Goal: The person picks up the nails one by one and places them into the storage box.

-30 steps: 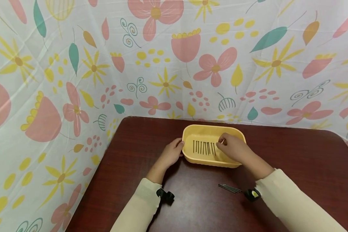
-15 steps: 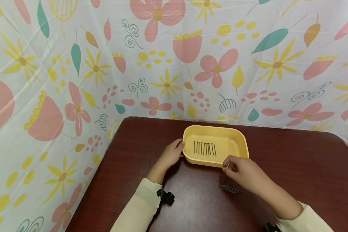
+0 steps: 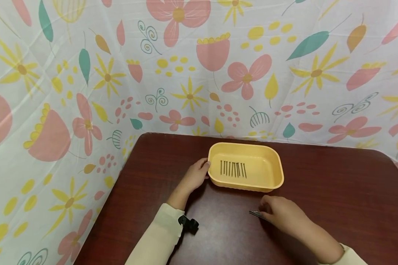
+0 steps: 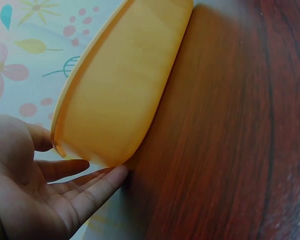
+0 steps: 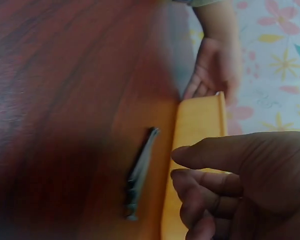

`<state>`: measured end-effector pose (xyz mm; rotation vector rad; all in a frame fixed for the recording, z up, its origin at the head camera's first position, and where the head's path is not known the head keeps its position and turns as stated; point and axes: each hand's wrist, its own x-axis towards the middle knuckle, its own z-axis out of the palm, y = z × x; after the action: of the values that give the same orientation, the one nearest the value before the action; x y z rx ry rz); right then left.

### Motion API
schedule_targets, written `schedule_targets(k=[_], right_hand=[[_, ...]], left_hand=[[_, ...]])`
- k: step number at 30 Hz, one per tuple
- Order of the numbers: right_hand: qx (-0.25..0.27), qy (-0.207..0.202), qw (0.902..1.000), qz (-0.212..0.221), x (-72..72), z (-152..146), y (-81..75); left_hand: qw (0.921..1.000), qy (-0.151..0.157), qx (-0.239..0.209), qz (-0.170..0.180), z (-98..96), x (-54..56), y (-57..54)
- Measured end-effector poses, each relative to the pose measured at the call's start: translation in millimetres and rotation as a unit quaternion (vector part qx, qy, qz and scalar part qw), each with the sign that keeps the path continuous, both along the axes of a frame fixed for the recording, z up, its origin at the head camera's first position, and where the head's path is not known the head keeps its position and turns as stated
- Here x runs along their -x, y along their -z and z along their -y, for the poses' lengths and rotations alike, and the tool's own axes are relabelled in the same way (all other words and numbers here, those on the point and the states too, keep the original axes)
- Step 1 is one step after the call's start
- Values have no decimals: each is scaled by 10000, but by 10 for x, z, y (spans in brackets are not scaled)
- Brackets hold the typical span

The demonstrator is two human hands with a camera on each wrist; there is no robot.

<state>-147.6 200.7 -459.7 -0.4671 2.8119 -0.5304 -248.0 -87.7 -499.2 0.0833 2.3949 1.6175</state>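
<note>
In the head view a yellow plastic tray [image 3: 265, 169] stands near the table's back edge. A row of several dark nails [image 3: 233, 169] lies side by side in its left half. My left hand [image 3: 196, 175] holds the tray's left end, thumb at the rim [image 4: 54, 142] and fingers against the outside wall. My right hand [image 3: 282, 211] hovers over a small bundle of loose nails [image 3: 256, 214] in front of the tray, partly hiding it. In the right wrist view a gap separates its bent fingers from those nails [image 5: 141, 172], and nothing shows between thumb and index finger.
The dark reddish-brown table [image 3: 219, 235] carries the tray and the loose nails. A floral cloth [image 3: 192, 73] hangs right behind the table and along its left side. A black wrist camera [image 3: 189, 224] sits on the left sleeve.
My right hand has left the tray's inside, passed over its front rim and come down toward the loose nails. My left hand keeps its hold on the tray.
</note>
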Motion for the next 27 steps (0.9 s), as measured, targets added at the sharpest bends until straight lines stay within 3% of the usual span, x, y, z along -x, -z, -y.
schedule_targets(k=[10, 27], right_hand=[[-163, -23, 9997, -182, 15, -73, 172], [282, 42, 9995, 159, 22, -127, 230]], left_hand=[[10000, 14, 44, -29, 14, 6, -11], [10000, 14, -17, -16, 2, 7, 24]])
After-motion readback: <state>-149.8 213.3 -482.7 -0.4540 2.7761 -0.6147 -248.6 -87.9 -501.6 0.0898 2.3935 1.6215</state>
